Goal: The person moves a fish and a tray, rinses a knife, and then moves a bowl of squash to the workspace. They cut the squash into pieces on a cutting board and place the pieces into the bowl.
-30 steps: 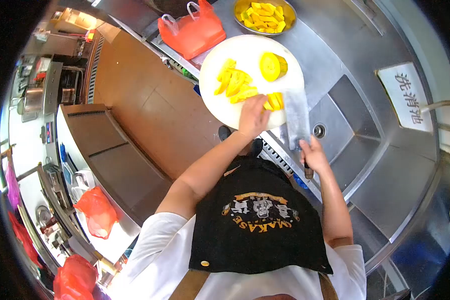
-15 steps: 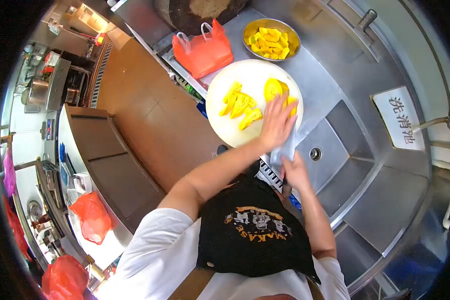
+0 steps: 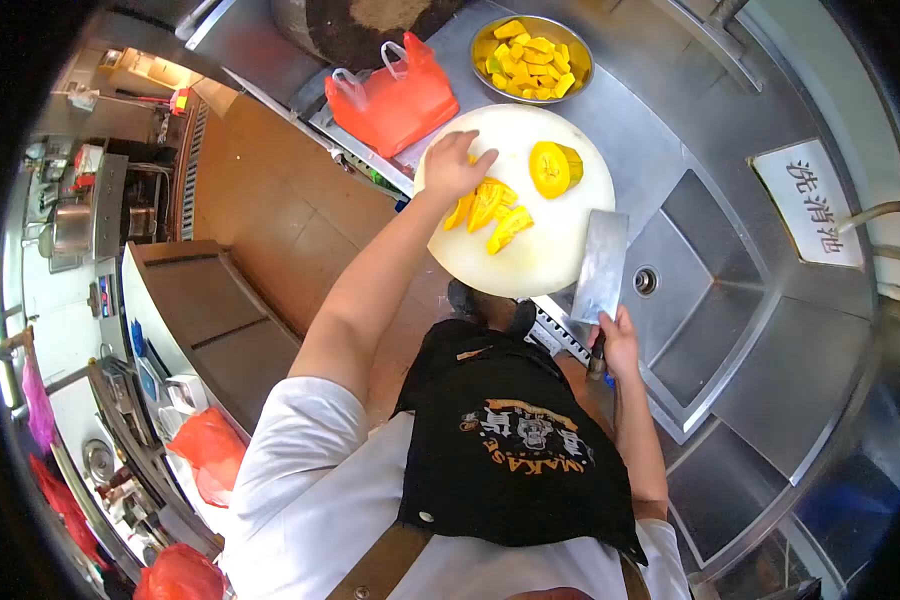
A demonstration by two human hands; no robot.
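A round white cutting board (image 3: 570, 235) carries yellow pumpkin slices (image 3: 511, 229) and a larger pumpkin piece (image 3: 550, 170) with its cut face showing. Over the board's left side my left hand (image 3: 457, 163) reaches, thumb and fingers apart, close above the slices and partly hiding them. In my right hand (image 3: 618, 342) is the handle of a cleaver (image 3: 601, 265). Its wide blade points away from me and overlaps the board's right edge.
Behind the board stands a steel bowl (image 3: 585, 80) of cut pumpkin chunks. A red plastic bag (image 3: 395, 100) lies at the board's far left. On the right is a steel sink basin (image 3: 685, 290), with a white sign (image 3: 806, 204) beyond it.
My left hand has left the pumpkin piece and moved left to the slices. The cleaver has swung from near the left hand out to the board's right edge, still in my right hand.
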